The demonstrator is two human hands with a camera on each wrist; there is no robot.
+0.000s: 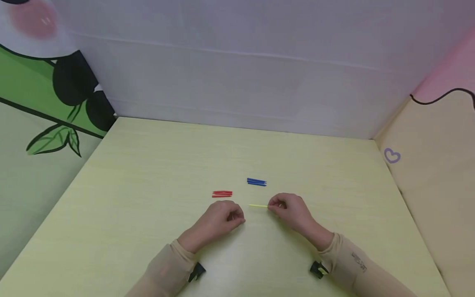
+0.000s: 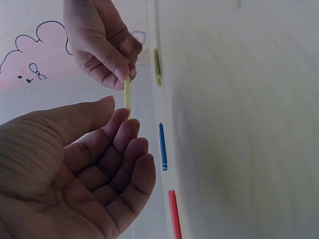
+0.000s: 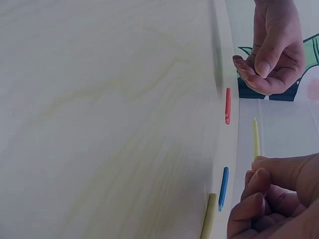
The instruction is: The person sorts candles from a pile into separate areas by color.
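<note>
My right hand (image 1: 292, 209) pinches one end of a thin yellow candle (image 1: 257, 205) between thumb and fingertips. The candle's free end, with a fine wick showing in the right wrist view, points left toward my left hand (image 1: 222, 218). That left hand holds nothing; its fingers are loosely curved and the thumb stands apart from them. Just beyond it, several red candles (image 1: 222, 194) lie side by side on the table. Several blue candles (image 1: 257, 182) lie together farther back, between the two hands. Another yellow piece (image 3: 208, 217) lies on the table, hidden in the head view.
The pale wooden table (image 1: 148, 173) meets a plain light wall (image 1: 237, 82) at the back. Printed panels stand on both sides, the left with green leaves (image 1: 52, 140), the right with a small purple heart (image 1: 392, 156). Dark wrist devices (image 1: 196, 272) hang below the sleeves.
</note>
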